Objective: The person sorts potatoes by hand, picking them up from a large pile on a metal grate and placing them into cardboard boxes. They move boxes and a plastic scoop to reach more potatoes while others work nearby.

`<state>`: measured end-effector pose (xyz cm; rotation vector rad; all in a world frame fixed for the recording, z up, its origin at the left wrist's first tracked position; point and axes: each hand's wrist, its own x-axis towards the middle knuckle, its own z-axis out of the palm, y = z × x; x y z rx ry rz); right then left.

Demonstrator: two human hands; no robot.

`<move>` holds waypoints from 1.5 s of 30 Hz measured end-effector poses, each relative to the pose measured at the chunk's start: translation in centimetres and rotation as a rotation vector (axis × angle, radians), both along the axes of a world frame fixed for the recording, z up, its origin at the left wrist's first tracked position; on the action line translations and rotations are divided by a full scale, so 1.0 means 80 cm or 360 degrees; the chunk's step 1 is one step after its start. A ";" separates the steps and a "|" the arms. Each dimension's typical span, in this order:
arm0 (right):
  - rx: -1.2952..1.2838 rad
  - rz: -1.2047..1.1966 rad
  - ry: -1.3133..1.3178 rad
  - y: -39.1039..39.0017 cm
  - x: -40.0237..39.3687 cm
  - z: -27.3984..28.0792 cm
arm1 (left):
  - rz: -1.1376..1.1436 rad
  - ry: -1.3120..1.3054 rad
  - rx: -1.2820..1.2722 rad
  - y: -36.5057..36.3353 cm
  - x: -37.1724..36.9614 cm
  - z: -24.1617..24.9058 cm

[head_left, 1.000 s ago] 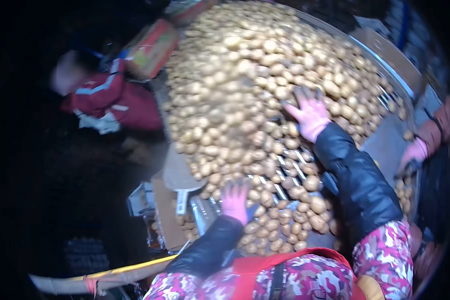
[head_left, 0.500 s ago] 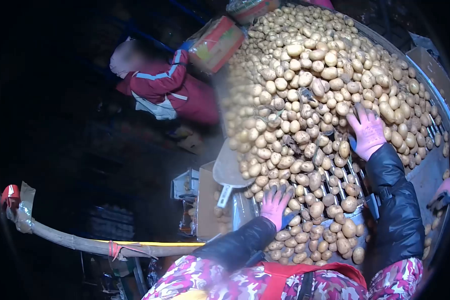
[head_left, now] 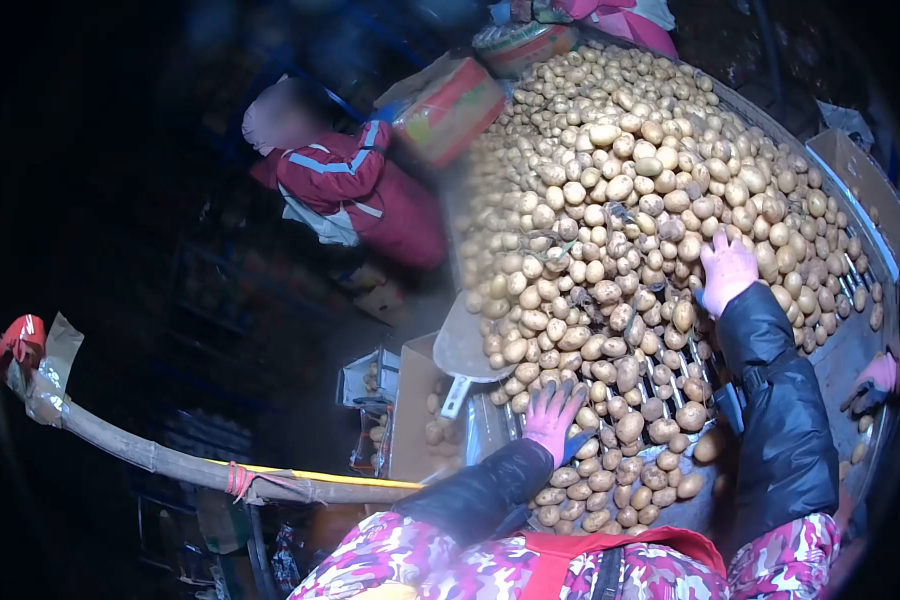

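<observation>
A big heap of potatoes [head_left: 610,190] covers the sorting surface in front of me. My left hand [head_left: 553,422], in a pink glove with blue on the palm side, lies on the near left part of the heap with its fingers spread. Farther out, my right hand [head_left: 728,270] wears the same kind of glove and rests against potatoes on the right side, fingers apart; its palm is hidden. Between my hands, dark bars of a slatted grate [head_left: 692,370] show through the thinner layer of potatoes.
At left stands a co-worker [head_left: 360,185] in a dark red jacket beside a red carton [head_left: 450,110]. A white scoop [head_left: 470,345] lies at the heap's left edge, near a cardboard box [head_left: 415,410]. Another person's gloved hand [head_left: 878,378] shows at far right. A curved pole [head_left: 170,460] extends lower left.
The view has shifted, so most things sit lower in the picture. My right hand has moved slightly left over the heap. Some potatoes near me have rolled; one at the lower right is blurred.
</observation>
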<state>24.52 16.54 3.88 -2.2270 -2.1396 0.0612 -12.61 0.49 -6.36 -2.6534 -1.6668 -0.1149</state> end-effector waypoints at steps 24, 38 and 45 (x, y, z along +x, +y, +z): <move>0.0127 -0.0157 -0.0370 -0.046 0.040 -0.094 | -0.0011 0.0024 -0.0015 0.003 -0.016 -0.018; 0.0225 -0.1147 0.0162 -0.166 0.183 -0.120 | -0.0141 -0.0306 0.0279 0.007 -0.012 -0.016; 0.0321 -0.0937 0.0227 -0.277 0.106 -0.178 | -0.0067 -0.0340 0.0200 0.003 -0.010 -0.012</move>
